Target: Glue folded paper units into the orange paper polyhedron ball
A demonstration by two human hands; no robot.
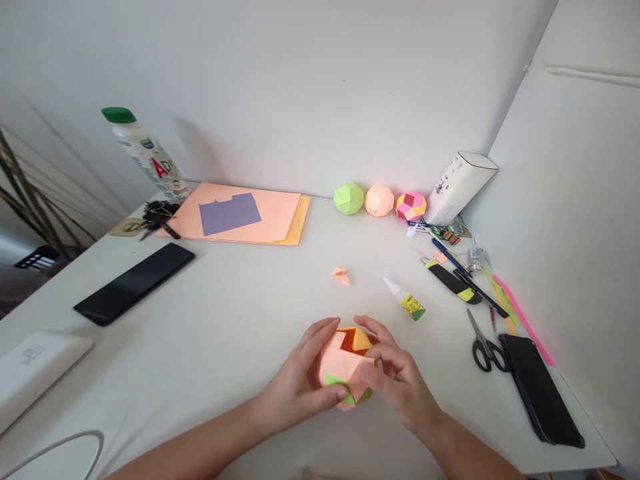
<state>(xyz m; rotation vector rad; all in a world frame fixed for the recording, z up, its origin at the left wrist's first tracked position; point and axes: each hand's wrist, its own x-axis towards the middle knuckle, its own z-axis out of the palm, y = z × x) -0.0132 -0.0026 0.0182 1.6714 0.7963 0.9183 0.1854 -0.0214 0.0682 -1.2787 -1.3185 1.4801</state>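
A folded paper ball (336, 357) in peach, with green and orange-yellow parts, sits between my two hands above the near part of the table. A gap in its top shows a dark orange inside. My left hand (305, 373) wraps round its left side, the thumb low across the green part. Against the right side, my right hand (397, 373) grips with its thumb on a peach face and the fingers at the edge by the gap. Beyond them lie a small folded peach paper piece (341, 275) and a glue bottle (407, 301) with a white nozzle.
Three finished-looking paper balls (379, 201) line the wall. Peach sheets (280, 213) with a purple piece (230, 213) lie back left, near a plastic bottle (150, 157). At right are a cutter (453, 281), scissors (484, 347) and a black phone (543, 390). A black slab (135, 283) lies left.
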